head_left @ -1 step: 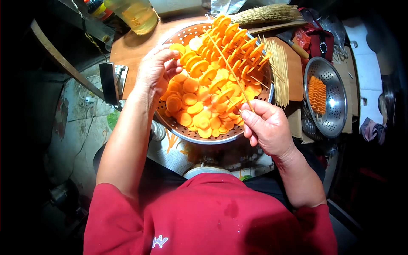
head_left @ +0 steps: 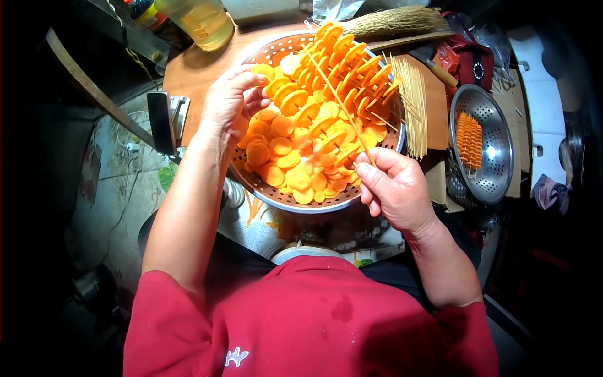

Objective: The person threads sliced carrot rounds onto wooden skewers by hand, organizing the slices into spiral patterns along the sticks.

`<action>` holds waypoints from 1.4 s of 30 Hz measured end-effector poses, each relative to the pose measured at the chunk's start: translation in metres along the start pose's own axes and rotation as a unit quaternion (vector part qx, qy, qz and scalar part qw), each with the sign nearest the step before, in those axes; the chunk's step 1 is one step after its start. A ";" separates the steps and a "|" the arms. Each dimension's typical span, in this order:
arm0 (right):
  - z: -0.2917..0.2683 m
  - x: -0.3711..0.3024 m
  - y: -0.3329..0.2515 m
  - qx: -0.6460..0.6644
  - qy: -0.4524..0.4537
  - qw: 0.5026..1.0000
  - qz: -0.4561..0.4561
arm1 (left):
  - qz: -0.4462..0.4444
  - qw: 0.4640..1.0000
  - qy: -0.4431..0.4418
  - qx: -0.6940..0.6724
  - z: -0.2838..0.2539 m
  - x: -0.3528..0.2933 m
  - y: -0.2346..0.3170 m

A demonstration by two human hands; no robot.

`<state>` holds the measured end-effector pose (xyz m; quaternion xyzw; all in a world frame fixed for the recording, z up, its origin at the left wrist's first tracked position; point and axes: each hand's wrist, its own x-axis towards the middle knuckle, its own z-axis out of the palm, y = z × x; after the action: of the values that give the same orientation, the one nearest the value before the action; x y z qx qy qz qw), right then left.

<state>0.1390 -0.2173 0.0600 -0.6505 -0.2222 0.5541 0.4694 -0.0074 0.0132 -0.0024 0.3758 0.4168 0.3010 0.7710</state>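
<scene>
My left hand [head_left: 227, 103] pinches a round carrot slice [head_left: 262, 71] at the far left end of a skewered row of spaced carrot slices [head_left: 307, 115]. This row slants down toward my right hand [head_left: 396, 188], whose thumb and fingers are closed on a thin wooden skewer [head_left: 344, 107]. The bare length of that skewer points up and away over the slices. Whether my right hand also grips the row's lower end is hard to see. Loose carrot slices [head_left: 289, 160] fill the colander [head_left: 314, 209] beneath both hands, and several loaded carrot skewers [head_left: 355, 66] rest across its far right side.
A bundle of wooden skewers [head_left: 416, 94] lies right of the colander. Farther right, a second metal colander [head_left: 496, 169] holds stacked carrot skewers [head_left: 468, 141]. A straw brush [head_left: 392, 22] and a jug of yellow liquid [head_left: 204, 28] stand behind. A phone [head_left: 161, 122] is at the left.
</scene>
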 end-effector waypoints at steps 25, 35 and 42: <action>0.007 0.000 0.009 0.011 0.015 1.000 0.003 | 0.021 0.999 0.041 0.021 0.021 -0.018 -0.006; 0.011 -0.002 0.008 0.011 0.009 1.000 -0.003 | 0.035 0.997 0.048 0.039 0.022 -0.020 -0.002; 0.009 -0.002 0.008 0.017 0.001 1.000 0.003 | 0.039 0.997 0.051 0.046 0.023 -0.021 -0.003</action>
<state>0.1281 -0.2190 0.0547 -0.6432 -0.2105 0.5589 0.4792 0.0035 -0.0127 0.0124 0.4106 0.4542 0.3299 0.7185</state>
